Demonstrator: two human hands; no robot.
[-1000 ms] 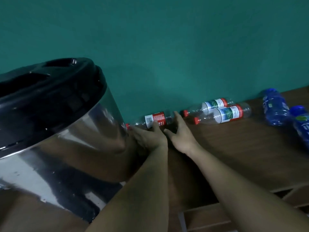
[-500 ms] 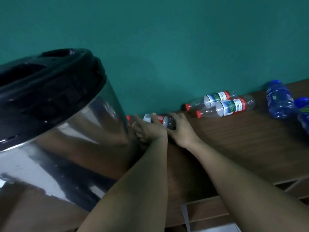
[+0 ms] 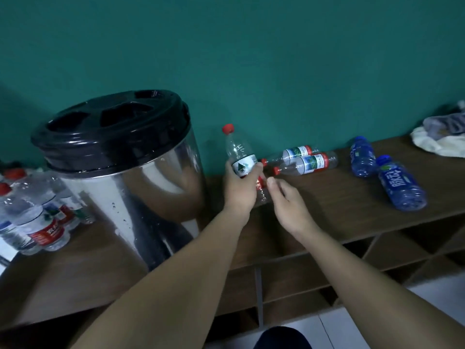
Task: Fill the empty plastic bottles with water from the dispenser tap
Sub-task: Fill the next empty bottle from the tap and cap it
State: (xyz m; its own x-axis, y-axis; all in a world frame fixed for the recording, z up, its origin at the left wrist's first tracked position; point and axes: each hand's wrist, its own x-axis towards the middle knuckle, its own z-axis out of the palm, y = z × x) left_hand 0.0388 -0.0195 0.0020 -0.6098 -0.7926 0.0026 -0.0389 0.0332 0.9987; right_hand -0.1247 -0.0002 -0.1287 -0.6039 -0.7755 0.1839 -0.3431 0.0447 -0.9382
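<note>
Head view: left hand (image 3: 239, 190) hides red-capped bottle (image 3: 239, 152) lower half

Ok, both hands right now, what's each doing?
Left hand: holding the clear red-capped plastic bottle.
Right hand: open, holding nothing.

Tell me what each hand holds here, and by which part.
The left hand grips an upright red-capped bottle around its labelled middle. The right hand holds nothing.
</note>
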